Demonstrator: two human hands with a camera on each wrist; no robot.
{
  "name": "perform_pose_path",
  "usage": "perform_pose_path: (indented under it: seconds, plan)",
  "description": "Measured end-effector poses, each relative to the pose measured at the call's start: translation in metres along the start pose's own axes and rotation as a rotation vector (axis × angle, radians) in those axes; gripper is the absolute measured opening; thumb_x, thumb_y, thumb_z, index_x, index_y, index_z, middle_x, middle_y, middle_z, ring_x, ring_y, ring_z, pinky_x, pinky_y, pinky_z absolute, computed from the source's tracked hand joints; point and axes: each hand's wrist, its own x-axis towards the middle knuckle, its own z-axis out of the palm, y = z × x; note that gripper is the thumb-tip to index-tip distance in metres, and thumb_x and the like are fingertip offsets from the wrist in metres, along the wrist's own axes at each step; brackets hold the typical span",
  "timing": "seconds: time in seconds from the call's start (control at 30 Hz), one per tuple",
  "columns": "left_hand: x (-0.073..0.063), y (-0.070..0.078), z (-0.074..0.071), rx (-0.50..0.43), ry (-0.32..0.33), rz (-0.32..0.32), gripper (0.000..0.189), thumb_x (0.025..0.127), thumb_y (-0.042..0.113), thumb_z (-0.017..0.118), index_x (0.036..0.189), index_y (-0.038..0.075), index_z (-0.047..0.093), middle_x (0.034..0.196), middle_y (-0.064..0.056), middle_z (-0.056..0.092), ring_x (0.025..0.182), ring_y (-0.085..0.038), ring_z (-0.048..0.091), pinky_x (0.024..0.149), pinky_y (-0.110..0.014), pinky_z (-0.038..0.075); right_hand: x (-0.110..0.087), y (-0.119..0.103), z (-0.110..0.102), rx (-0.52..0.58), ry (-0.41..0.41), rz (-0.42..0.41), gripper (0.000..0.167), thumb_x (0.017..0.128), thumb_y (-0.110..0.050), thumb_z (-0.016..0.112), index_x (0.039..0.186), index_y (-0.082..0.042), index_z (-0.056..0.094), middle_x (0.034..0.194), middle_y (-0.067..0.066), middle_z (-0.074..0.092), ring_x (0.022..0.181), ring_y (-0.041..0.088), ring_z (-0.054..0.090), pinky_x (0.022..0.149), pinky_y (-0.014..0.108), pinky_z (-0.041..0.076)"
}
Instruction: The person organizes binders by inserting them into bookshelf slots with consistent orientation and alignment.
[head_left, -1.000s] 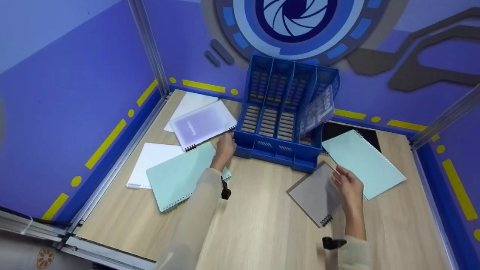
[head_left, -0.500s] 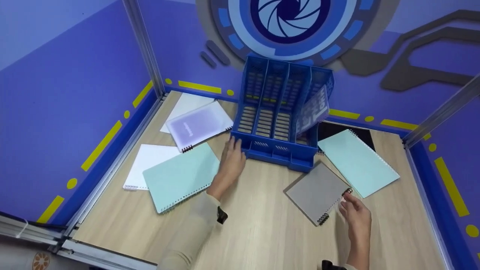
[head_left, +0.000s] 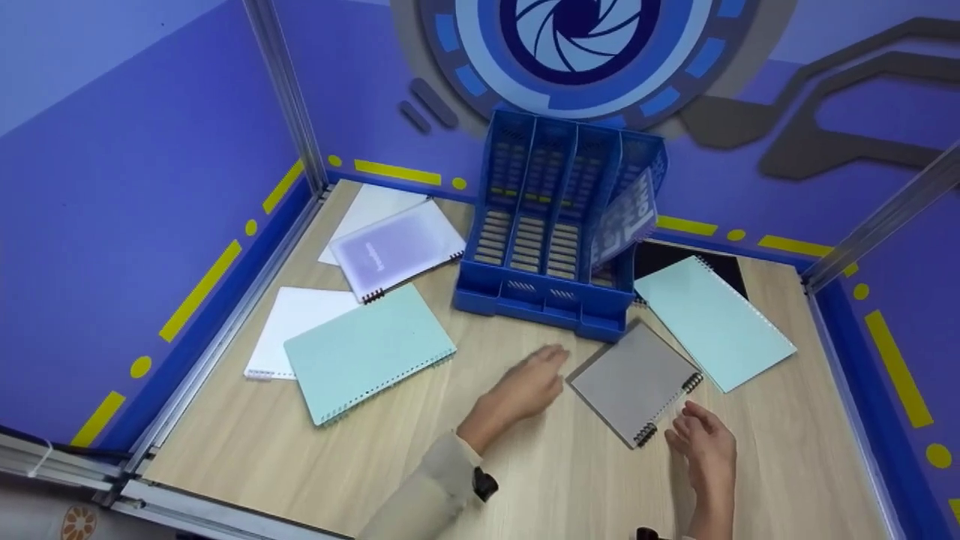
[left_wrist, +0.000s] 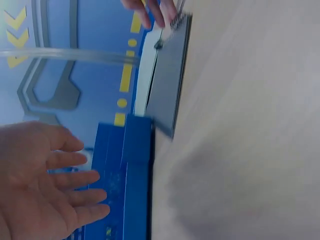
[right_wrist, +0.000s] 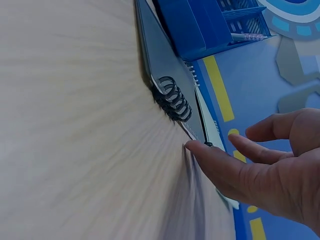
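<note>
A grey spiral notebook point(head_left: 634, 386) lies on the table in front of the blue file organizer point(head_left: 547, 300). My left hand point(head_left: 527, 384) hovers over the table just left of the notebook, holding nothing; in the left wrist view its fingers point(left_wrist: 82, 202) are spread and relaxed. At the notebook's lower right, beside its black coil binding point(right_wrist: 175, 102), is my right hand point(head_left: 705, 446), with loosely bent fingers and nothing in them. The right wrist view has one fingertip right at the binding's edge. A purple notebook with large white lettering point(head_left: 626, 217) leans in the organizer's rightmost slot.
To the left lie a mint notebook point(head_left: 371, 352), a white notebook point(head_left: 300, 322), a lilac notebook point(head_left: 397, 247) and a white sheet point(head_left: 367, 206). Another mint notebook point(head_left: 716, 322) overlaps a black item point(head_left: 675, 262) at the right. Blue walls point(head_left: 187, 187) and metal posts bound the table.
My left hand has left the organizer's front left corner and moved right and nearer, toward the grey notebook. My right hand has drawn back off the grey notebook to its coil side.
</note>
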Motion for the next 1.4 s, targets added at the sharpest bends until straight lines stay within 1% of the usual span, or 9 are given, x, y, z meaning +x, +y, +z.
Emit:
perform_pose_path:
  seconds: [0.13,0.2,0.37,0.43,0.63,0.8,0.97,1.17,1.4]
  plan:
    - [0.005,0.017,0.02,0.082,-0.124,0.094,0.042,0.104,0.014,0.049,0.145,0.006,0.054,0.152,-0.009,0.05,0.145,-0.024,0.04,0.118,-0.031,0.03,-0.001,0.001,0.001,0.023,-0.036,0.011,0.054,0.109,-0.015,0.033,0.16,0.001,0.022,0.16,0.027,0.026,0.14,0.037,0.041,0.102,0.032,0.05]
    - [0.007,0.024,0.034,0.095,-0.147,0.082,0.044,0.103,0.017,0.053,0.146,0.009,0.054,0.154,-0.008,0.047,0.148,-0.026,0.035,0.12,-0.033,0.027,-0.001,0.001,0.001,0.029,-0.054,0.023,0.055,0.109,-0.015,0.034,0.16,0.001,0.021,0.16,0.027,0.027,0.137,0.034,0.045,0.101,0.032,0.05]
    - [0.013,0.039,0.069,0.064,-0.132,0.01,0.062,0.098,0.029,0.063,0.155,0.014,0.042,0.163,-0.009,0.033,0.154,-0.032,0.02,0.122,-0.038,0.023,-0.003,0.003,0.0,0.021,-0.097,0.054,0.056,0.11,-0.019,0.035,0.16,0.001,0.021,0.159,0.027,0.03,0.11,0.013,0.064,0.097,0.03,0.053]
    - [0.016,0.044,0.081,0.074,-0.12,0.007,0.068,0.098,0.032,0.064,0.157,0.013,0.037,0.164,-0.011,0.03,0.154,-0.033,0.019,0.122,-0.038,0.023,-0.003,0.004,0.001,0.03,-0.111,0.056,0.056,0.11,-0.02,0.035,0.16,0.001,0.02,0.158,0.027,0.03,0.102,0.007,0.066,0.096,0.03,0.053]
    - [0.022,0.055,0.107,0.147,-0.093,0.017,0.071,0.098,0.04,0.065,0.156,0.01,0.037,0.163,-0.012,0.032,0.153,-0.031,0.023,0.122,-0.036,0.022,-0.004,0.008,0.002,0.082,-0.138,0.068,0.057,0.111,-0.018,0.034,0.161,0.001,0.015,0.16,0.028,0.027,0.102,0.006,0.067,0.1,0.029,0.05]
    - [0.026,0.067,0.115,0.164,-0.094,-0.059,0.076,0.096,0.049,0.066,0.156,0.013,0.037,0.162,-0.006,0.035,0.152,-0.029,0.025,0.121,-0.044,0.024,-0.003,0.011,0.004,0.118,-0.159,0.077,0.059,0.111,-0.019,0.034,0.161,0.0,0.011,0.161,0.028,0.026,0.104,0.006,0.067,0.101,0.03,0.05]
    - [0.03,0.077,0.12,0.165,-0.094,-0.116,0.079,0.094,0.049,0.068,0.156,0.012,0.037,0.162,-0.005,0.035,0.153,-0.028,0.024,0.12,-0.054,0.022,-0.003,0.014,0.006,0.19,-0.165,0.084,0.059,0.111,-0.019,0.033,0.162,-0.001,0.008,0.162,0.027,0.025,0.11,0.01,0.066,0.102,0.033,0.049]
    - [0.032,0.087,0.126,0.246,-0.069,-0.166,0.071,0.094,0.048,0.067,0.151,0.01,0.047,0.16,-0.005,0.039,0.15,-0.025,0.03,0.12,-0.045,0.027,-0.004,0.019,0.007,0.245,-0.15,0.097,0.056,0.112,-0.018,0.027,0.162,-0.003,0.008,0.162,0.025,0.026,0.114,0.012,0.066,0.103,0.033,0.048]
    - [0.034,0.094,0.126,0.34,-0.019,-0.145,0.053,0.093,0.045,0.071,0.135,0.013,0.065,0.149,-0.007,0.052,0.142,-0.028,0.044,0.114,-0.039,0.037,-0.005,0.022,0.008,0.312,-0.119,0.147,0.054,0.112,-0.018,0.022,0.163,-0.006,0.01,0.163,0.021,0.026,0.118,0.016,0.064,0.103,0.033,0.049]
